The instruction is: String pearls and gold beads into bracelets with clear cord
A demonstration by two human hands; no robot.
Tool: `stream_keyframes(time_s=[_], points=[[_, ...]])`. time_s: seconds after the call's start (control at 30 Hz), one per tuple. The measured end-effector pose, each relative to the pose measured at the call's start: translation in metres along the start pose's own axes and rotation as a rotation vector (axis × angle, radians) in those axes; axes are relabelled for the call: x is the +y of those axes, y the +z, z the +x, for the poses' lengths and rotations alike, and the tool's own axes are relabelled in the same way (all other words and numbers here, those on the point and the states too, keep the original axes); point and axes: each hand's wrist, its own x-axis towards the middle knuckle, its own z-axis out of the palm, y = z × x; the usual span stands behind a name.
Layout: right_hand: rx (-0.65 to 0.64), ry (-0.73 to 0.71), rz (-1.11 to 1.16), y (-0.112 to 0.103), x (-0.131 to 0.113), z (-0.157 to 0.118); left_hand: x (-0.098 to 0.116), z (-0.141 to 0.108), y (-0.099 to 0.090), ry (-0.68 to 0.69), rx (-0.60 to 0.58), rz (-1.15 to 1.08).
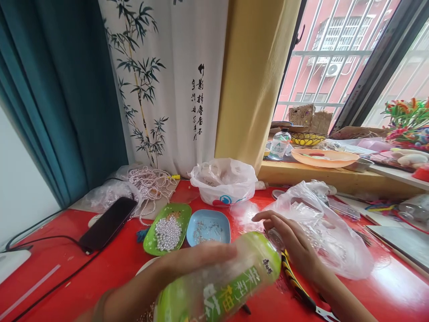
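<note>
My left hand is wrapped round a plastic bottle with a green and clear label, which lies tilted with its neck up and to the right. What the bottle contains is hard to make out. My right hand is at the bottle's mouth, fingers stretched out over it and partly hiding it. Behind the bottle, a green tray holds white pearl beads and some small gold bits. Beside it, a blue tray holds small metal pieces. Yellow-and-black handled pliers lie below my right hand.
A white plastic bag stands at the back of the red table, and another plastic bag lies to the right. Bead strands and a phone with a cable are at the left. A clear bottle stands on the windowsill.
</note>
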Motion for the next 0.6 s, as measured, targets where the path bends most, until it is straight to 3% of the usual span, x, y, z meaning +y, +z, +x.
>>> stream_keyframes(time_s=[0.07,0.17,0.27,0.33,0.4,0.53,0.6], points=[[-0.113,0.056,0.014,0.001,-0.003,0.004,0.01,0.008,0.001,0.048,-0.001,0.142],[-0.227,0.232,-0.001,0.008,-0.005,0.01,0.012,0.014,0.007,0.095,0.216,0.566],[-0.214,0.378,0.027,0.011,-0.005,0.014,0.007,0.016,0.01,0.131,0.338,0.785],[-0.155,0.345,0.128,0.008,-0.007,0.013,0.008,0.015,0.008,0.185,0.353,0.736],[-0.057,0.212,0.167,0.001,-0.01,0.009,0.015,0.013,0.003,0.235,0.294,0.561],[0.096,-0.145,-0.066,-0.008,-0.013,0.001,0.025,0.007,-0.005,0.258,-0.056,0.212],[0.071,-0.178,-0.154,-0.006,-0.011,0.0,0.023,0.007,-0.004,0.25,-0.064,0.261]])
